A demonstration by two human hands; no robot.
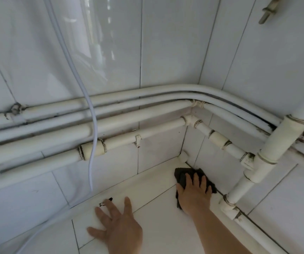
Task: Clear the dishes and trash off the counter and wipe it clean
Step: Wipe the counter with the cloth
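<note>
Pressing dark crumpled cloth [185, 177] w/ right hand [193, 194].

Glossy white wall tiles [169, 43] cover two walls that meet in a corner, and a bundle of white pipes [129, 107] runs level along the left wall and bends round that corner onto the right one. Dark grime marks the joints, a small clip [138, 139] holds the lowest pipe, and a thicker upright pipe [279, 140] crosses the bundle at the right. A thin white cable [92, 125] hangs down in front of the pipes toward the bench [156, 226], and a metal fitting [268, 11] juts from the wall at the upper right.
</note>
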